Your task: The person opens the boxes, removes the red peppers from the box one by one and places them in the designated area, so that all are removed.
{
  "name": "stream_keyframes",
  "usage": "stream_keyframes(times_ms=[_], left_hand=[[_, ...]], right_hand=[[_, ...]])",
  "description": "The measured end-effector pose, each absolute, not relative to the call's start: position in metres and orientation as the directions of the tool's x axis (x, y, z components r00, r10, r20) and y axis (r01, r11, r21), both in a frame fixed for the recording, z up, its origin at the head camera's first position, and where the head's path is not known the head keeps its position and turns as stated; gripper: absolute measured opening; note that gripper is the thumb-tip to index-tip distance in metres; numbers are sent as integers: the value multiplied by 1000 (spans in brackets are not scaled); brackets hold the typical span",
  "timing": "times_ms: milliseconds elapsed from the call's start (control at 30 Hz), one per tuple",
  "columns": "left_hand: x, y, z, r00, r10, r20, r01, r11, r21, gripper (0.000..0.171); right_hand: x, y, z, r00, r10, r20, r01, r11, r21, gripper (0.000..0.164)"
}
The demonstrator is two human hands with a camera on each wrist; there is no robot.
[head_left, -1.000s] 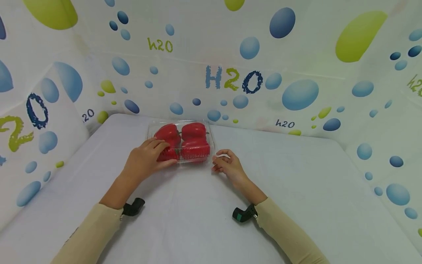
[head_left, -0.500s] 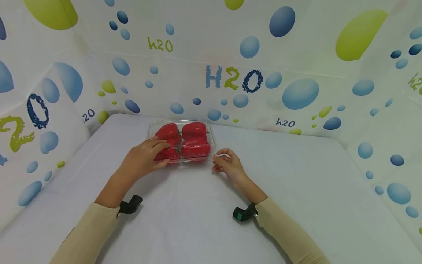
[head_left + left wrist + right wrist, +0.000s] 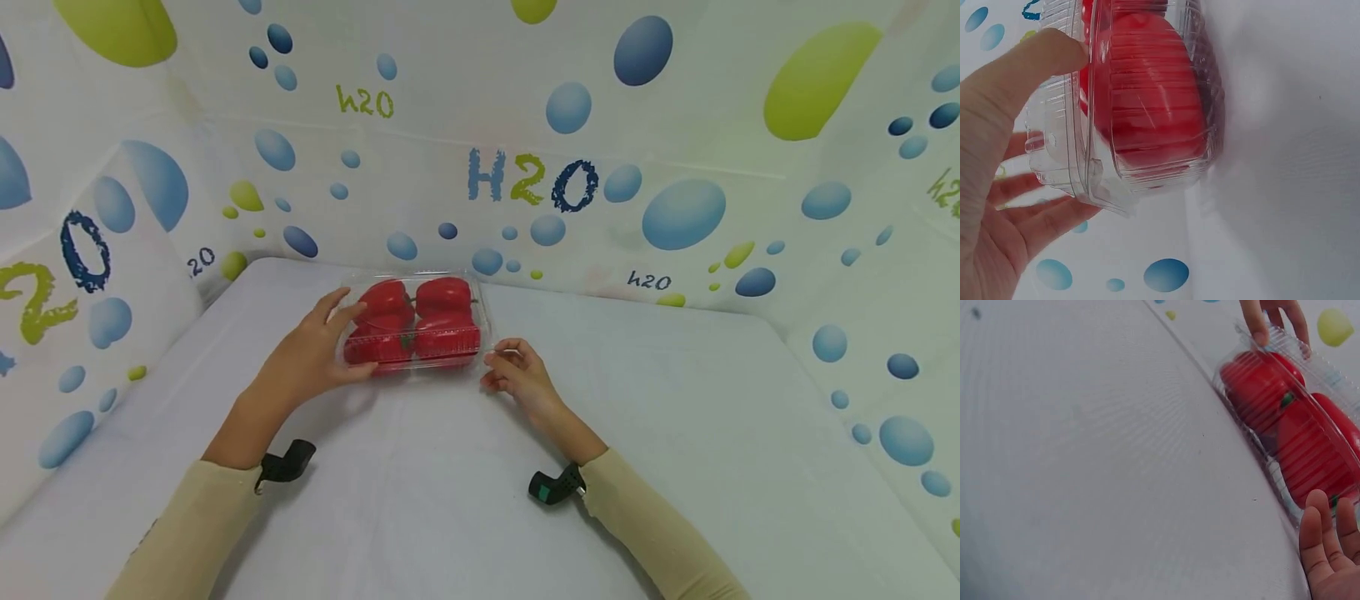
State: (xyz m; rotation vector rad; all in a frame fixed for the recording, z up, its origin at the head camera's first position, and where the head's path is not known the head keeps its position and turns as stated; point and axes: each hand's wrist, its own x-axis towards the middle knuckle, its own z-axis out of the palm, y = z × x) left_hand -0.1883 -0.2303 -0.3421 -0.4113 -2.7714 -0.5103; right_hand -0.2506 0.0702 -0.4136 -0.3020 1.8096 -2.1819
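A clear plastic clamshell container point(image 3: 486, 321), its lid down, rests on the white table with several red bell peppers point(image 3: 447, 335) inside. Two of the peppers' green stems show through the plastic in the right wrist view. My left hand point(image 3: 307, 354) grips the container's left end: in the left wrist view the thumb point(image 3: 1054, 53) presses the lid's front rim while the fingers point(image 3: 1054, 219) spread around the lid's side. Near the front right corner is my right hand point(image 3: 525, 379), fingers loosely bent; in the right wrist view its fingertips point(image 3: 1312, 522) stand right at the container's wall.
A white cloth point(image 3: 637, 433) covers the table. Behind and on both sides rise white sheets point(image 3: 420, 192) printed with blue and green drops and "H2O" lettering. Black wrist cameras point(image 3: 288, 462) are strapped below both hands.
My left hand has slid left off the top of the lid to the container's left end, its fingers spreading. The container has shifted very slightly right. My right hand has barely moved.
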Motion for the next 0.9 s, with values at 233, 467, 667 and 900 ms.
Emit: stream_keyframes(times_ms=[233,467,667,900], left_hand=[[-187,-228,-335,-979,116,169,177,898,402,96],[-187,-226,-335,-986,103,130,142,930,338,82],[-187,-225,-336,-977,136,163,181,935,305,81],[-186,-228,-337,-960,199,197,252,921,297,68]], right_hand=[[-251,70,-416,-937,-348,-8,75,-180,-981,17],[-250,71,-417,-940,-341,-6,75,-189,-979,17],[-249,71,-415,-941,-339,-14,88,-202,-976,17],[-249,71,-418,-939,-342,-23,99,-207,-973,16]])
